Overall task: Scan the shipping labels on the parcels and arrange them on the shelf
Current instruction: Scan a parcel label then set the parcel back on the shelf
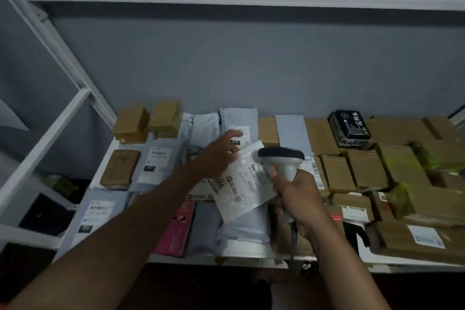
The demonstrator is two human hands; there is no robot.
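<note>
Parcels cover the white shelf (227,259) from side to side; brown boxes (337,173) fill the right part, and grey bags (153,162) with white labels lie on the left; 2 small brown boxes (147,122) stand at the back left corner, and a black box (349,128) with white writing sits at the back right; a pink packet (176,226) lies near the front edge; the left hand (219,156) holds a clear bubble bag (241,181) up over the middle of the shelf, its grip pinching the bag's top edge; the bag's label faces up; the right hand (299,202) has its grip wrapped round the handle of a grey scanner (283,160); the scanner's dark head sits just over the bag's top right corner.
</note>
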